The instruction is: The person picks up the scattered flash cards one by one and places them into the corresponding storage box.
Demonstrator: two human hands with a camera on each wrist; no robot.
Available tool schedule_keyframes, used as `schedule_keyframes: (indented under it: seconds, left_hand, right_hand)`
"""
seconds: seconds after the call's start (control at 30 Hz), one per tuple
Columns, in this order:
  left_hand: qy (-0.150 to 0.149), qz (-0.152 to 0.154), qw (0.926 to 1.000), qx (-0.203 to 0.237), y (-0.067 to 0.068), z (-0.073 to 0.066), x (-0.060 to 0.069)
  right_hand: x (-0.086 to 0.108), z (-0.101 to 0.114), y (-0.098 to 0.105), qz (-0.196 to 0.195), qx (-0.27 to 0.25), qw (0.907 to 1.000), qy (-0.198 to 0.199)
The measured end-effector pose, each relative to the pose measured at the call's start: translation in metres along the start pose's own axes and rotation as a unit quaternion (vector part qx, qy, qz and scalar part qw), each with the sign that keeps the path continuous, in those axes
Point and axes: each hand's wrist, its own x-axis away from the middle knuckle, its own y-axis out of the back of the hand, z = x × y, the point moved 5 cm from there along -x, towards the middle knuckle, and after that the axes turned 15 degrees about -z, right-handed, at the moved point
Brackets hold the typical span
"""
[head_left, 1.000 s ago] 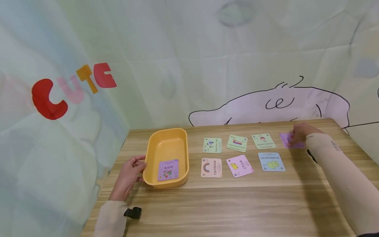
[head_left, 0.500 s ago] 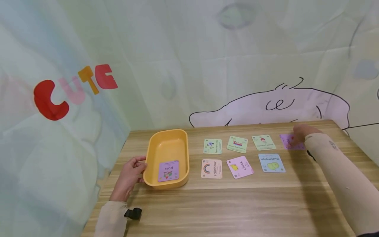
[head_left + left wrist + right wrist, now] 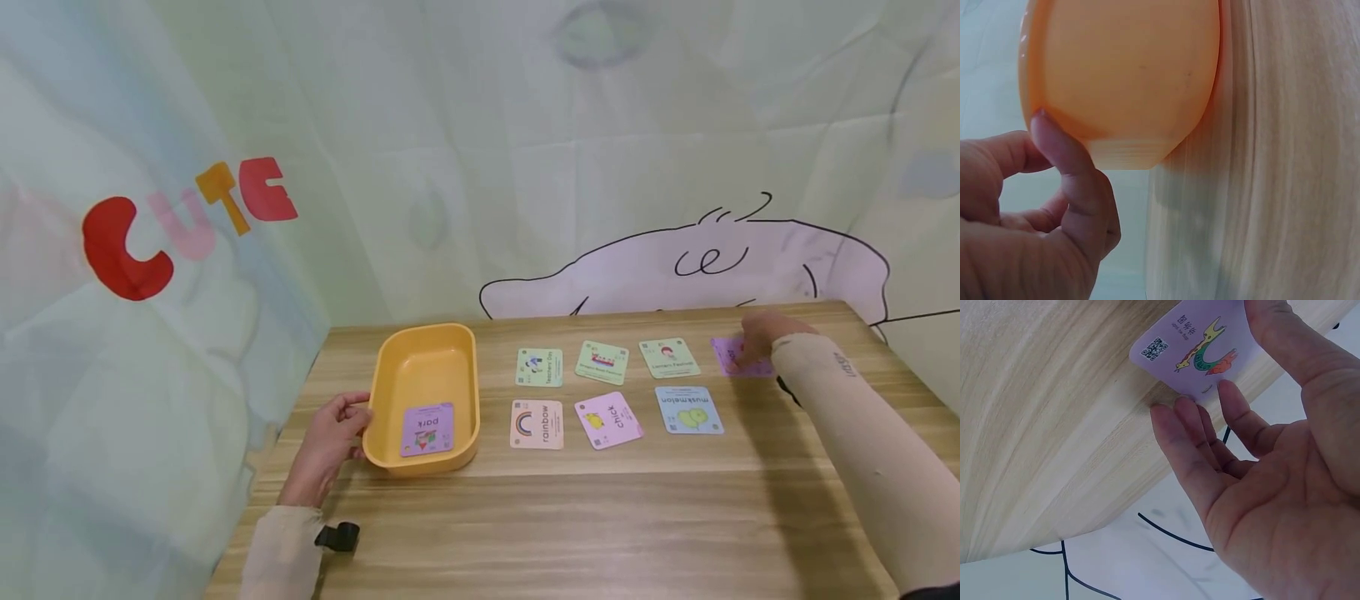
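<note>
Card with dragon-like figure (image 3: 723,353) at three o'clock, under right hand (image 3: 768,332), fingertips (image 3: 1230,395) spread at edges; cannot tell if pinched. No clear change since a second ago: apparently unlifted. Yellow tray (image 3: 427,375) at seven o'clock, pinched by left hand (image 3: 327,442). Figure distinct only from right wrist; "park" card (image 3: 429,442), only from head.

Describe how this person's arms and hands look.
The left hand and right hand wear no gloves. The left sleeve and right sleeve are beige, with a black fitting near each hand. The right one bears a dark mark like lettering.
</note>
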Motion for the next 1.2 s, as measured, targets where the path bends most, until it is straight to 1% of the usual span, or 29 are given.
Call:
schedule_keyframes:
  seconds: [0.23,0.37,0.6,0.73,0.97,1.13,1.2]
  left_hand:
    - [0.004,0.001,1.0,-0.006,0.0,0.0,-0.001]
    - [0.004,-0.002,1.0,-0.005,0.0,0.0,-0.001]
    - [0.005,-0.005,0.9999,-0.009,0.0,0.001,-0.002]
    - [0.001,-0.007,1.0,-0.007,0.0,0.0,-0.002]
    - [0.001,-0.005,1.0,-0.004,-0.001,0.0,-0.002]
    - [0.002,-0.005,1.0,-0.001,-0.001,0.001,-0.002]
    - [0.001,-0.005,1.0,-0.001,-0.001,0.0,-0.002]
  right_hand:
    - [0.004,0.005,0.004,-0.004,-0.008,0.9999,0.014]
    - [0.003,0.007,0.005,-0.011,-0.003,0.9999,0.01]
    - [0.002,0.008,0.004,-0.002,0.009,0.9999,0.01]
    - [0.004,0.01,0.006,-0.007,0.006,0.9999,0.006]
    - [0.01,0.014,0.008,-0.012,-0.003,0.9995,0.028]
    - [0.01,0.013,0.007,-0.007,0.0,0.9995,0.03]
    - [0.01,0.013,0.007,-0.006,-0.001,0.9997,0.025]
